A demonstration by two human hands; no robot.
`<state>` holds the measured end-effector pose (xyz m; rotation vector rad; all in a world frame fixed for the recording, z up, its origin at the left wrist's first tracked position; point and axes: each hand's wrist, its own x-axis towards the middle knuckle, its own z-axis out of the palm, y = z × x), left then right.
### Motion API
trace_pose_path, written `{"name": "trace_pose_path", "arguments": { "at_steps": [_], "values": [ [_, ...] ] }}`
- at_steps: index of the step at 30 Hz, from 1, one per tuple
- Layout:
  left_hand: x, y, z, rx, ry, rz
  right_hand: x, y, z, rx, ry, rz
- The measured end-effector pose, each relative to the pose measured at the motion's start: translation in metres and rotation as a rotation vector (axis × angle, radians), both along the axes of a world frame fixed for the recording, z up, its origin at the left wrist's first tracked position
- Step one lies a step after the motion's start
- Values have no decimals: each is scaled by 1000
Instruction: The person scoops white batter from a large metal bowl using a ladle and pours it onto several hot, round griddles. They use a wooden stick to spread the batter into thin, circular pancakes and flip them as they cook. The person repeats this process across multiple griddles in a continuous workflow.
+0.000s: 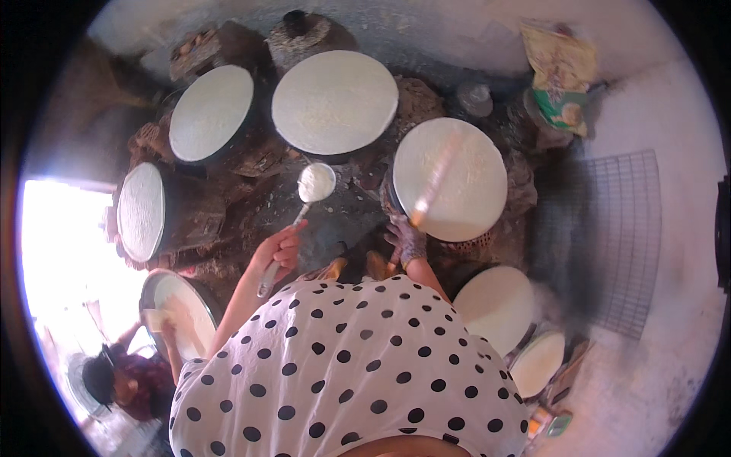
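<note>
My left hand (278,251) grips the long handle of a metal ladle (317,183), whose bowl holds a white substance, over the dark floor between the large round vessels. My right hand (408,237), its skin covered with dark marks, is at the near rim of a wide vessel filled level with white contents (474,171). A blurred stick-like tool (437,177) with an orange lower end slants over this vessel, its lower end beside my right fingers. Whether the fingers close on it cannot be told.
Similar white-topped vessels stand at the back (335,103), upper left (211,113), left (141,211) and lower right (497,308). Another person (137,383) has their hands at a wide pan (183,314). A wire grid (625,240) leans at right, near a printed bag (562,80).
</note>
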<state>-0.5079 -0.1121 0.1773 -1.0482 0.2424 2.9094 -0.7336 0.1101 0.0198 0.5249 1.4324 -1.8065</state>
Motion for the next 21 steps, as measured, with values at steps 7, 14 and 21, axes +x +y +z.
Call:
{"name": "trace_pose_path", "arguments": {
  "at_steps": [7, 14, 21],
  "values": [
    [-19, 28, 46, -852, 78, -264, -35, 118, -47, 575, 645, -177],
    [-53, 24, 41, -610, 70, -426, -118, 179, 16, 884, 449, -416],
    [-69, 24, 17, -389, 29, -346, -197, 188, -49, 1170, 633, -176]
  ]
}}
